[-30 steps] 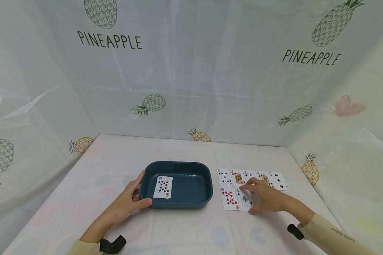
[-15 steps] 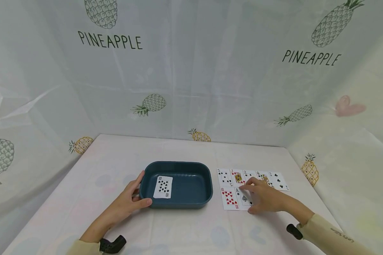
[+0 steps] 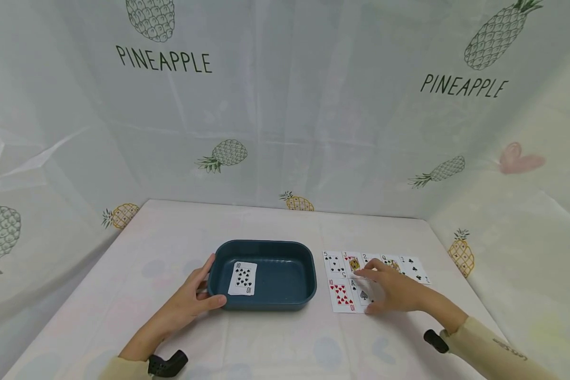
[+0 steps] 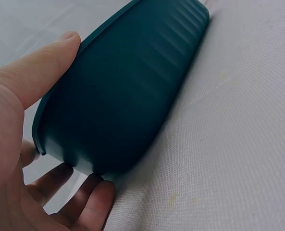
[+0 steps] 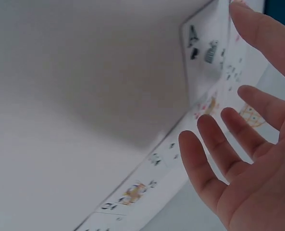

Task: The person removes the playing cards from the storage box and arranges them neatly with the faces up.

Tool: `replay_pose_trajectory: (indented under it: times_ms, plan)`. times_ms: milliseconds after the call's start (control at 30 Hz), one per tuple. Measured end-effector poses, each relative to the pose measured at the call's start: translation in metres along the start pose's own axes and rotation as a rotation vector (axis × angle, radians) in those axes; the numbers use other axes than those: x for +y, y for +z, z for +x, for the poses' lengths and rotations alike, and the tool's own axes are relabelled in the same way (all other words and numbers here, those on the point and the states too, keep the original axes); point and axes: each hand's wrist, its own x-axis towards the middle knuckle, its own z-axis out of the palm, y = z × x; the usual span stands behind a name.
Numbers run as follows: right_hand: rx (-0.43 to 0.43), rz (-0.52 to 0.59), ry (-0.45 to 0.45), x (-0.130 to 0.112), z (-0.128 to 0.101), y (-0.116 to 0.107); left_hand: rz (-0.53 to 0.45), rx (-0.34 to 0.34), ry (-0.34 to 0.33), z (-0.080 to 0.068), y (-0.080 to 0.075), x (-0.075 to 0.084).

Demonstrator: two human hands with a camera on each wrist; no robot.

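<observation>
The right hand's fingertips (image 3: 361, 273) lie spread and nearly straight over the ace of spades (image 3: 362, 295), in the near row beside the ten of hearts (image 3: 341, 295); the right wrist view shows the fingers (image 5: 257, 125) fanned apart with nothing pinched, so no card is gripped yet. To lift the ace cleanly, I judge it best to press lightly on one corner and slide or bow it until an edge rises, then pinch that edge alone, keeping the neighbouring ten of hearts and the jack of hearts (image 3: 353, 262) in the far row undisturbed.

The left hand (image 3: 190, 301) holds the dark teal tray (image 3: 266, 248) at its near left corner, thumb (image 4: 41, 67) along the rim and fingers (image 4: 92, 202) curled under the ribbed wall. That grip should stay firm while the other hand works. A ten of spades (image 3: 243, 278) lies face up in the tray.

Compared with a second ago, the right hand has crept slightly left and away from the person, its fingertips now reaching the jack's near edge and hiding more of the ace and the two. The left hand, tray and ten of spades are unchanged.
</observation>
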Motion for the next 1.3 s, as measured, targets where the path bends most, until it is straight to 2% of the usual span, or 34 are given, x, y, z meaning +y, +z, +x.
replay_pose_trajectory:
  times_ms: [300, 600, 867, 1300]
  plan:
    - [0.082, 0.044, -0.047, -0.033, 0.023, -0.020, -0.010, -0.002, 0.003, 0.000, -0.001, 0.001]
    - [0.118, 0.117, -0.121, -0.077, 0.070, -0.043, -0.039, -0.013, 0.017, 0.001, -0.001, 0.000]
    - [0.009, 0.185, -0.137, -0.122, 0.110, -0.048, -0.039, -0.016, 0.022, 0.002, 0.000, 0.001]
    - [-0.150, 0.121, -0.153, -0.167, 0.167, -0.015, -0.028, -0.014, 0.003, 0.000, 0.000, 0.001]
